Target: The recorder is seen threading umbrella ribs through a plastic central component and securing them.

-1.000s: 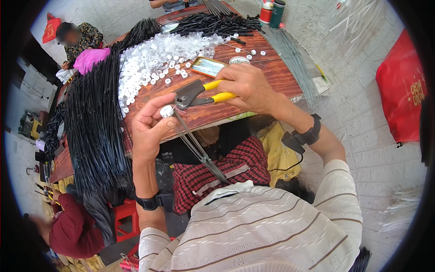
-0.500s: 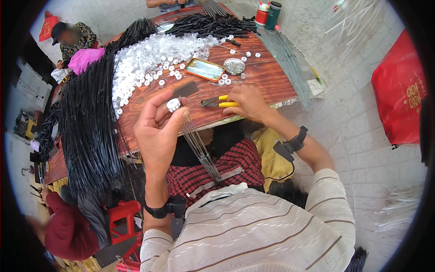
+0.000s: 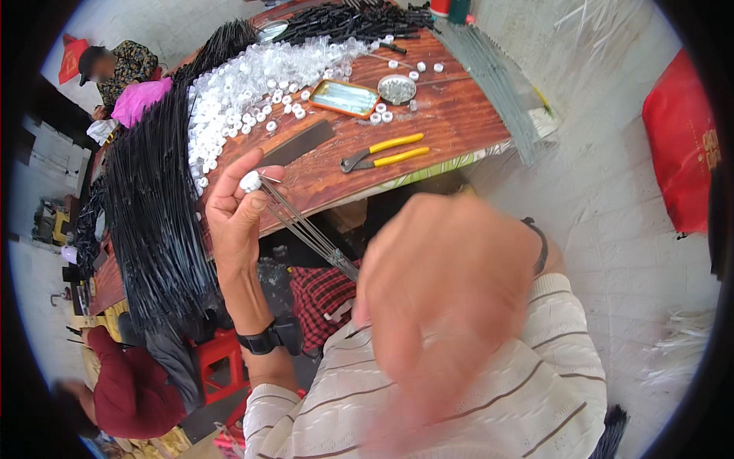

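Between the thumb and fingers of my left hand (image 3: 238, 218) is a small white plastic cap (image 3: 250, 181). A bundle of thin metal rods (image 3: 306, 232) runs from the cap down toward my lap. My right hand (image 3: 451, 283) is raised in front of my chest, large and smeared by motion, near the lower end of the rods. Its fingers cannot be made out, nor whether it touches the rods. Yellow-handled pliers (image 3: 386, 151) lie on the wooden table (image 3: 451, 99) with their jaws toward the left. A dark flat bar (image 3: 298, 144) rests behind my left hand.
White caps and clear plastic pieces (image 3: 252, 80) are heaped on the table beside long black rods (image 3: 149, 206). An orange-rimmed tin (image 3: 344, 98) and a round dish (image 3: 397, 89) stand farther back. Grey rods (image 3: 497, 92) line the right edge. Two other people sit at the left.
My right hand has let go of the pliers, now lying on the table, and come back toward my chest. My left hand has moved left with the cap and rods.
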Available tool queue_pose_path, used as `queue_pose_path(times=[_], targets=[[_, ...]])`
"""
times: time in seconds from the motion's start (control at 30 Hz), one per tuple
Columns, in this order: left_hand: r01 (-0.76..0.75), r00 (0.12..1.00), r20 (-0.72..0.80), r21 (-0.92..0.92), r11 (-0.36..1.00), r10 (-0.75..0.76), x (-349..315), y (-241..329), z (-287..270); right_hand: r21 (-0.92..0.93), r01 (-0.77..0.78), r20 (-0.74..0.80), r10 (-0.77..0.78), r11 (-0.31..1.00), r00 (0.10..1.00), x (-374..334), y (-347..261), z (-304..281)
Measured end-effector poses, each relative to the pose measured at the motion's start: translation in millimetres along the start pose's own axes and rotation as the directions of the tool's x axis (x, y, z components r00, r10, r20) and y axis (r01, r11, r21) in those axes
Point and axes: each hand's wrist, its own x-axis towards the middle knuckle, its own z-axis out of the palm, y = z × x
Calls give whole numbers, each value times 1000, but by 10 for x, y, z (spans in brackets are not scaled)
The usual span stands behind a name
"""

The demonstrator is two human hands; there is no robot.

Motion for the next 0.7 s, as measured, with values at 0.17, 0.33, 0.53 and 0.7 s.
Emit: queue_pose_path(times=[0.17,0.33,0.53,0.7], targets=[[-23,999,30,-85,996,26,-98,-38,-310,140,71,-39,-66,988,997,-79,-32,91],[-44,992,98,-272,961,73,-198,-101,-542,281,142,-55,-132,949,990,40,-7,336],[34,973,211,-516,856,88,-167,-142,-559,430,246,-107,-221,869,969,8,-67,549],[54,961,252,-567,822,111,-81,-109,-516,498,305,-167,-255,812,952,-173,-296,525]])
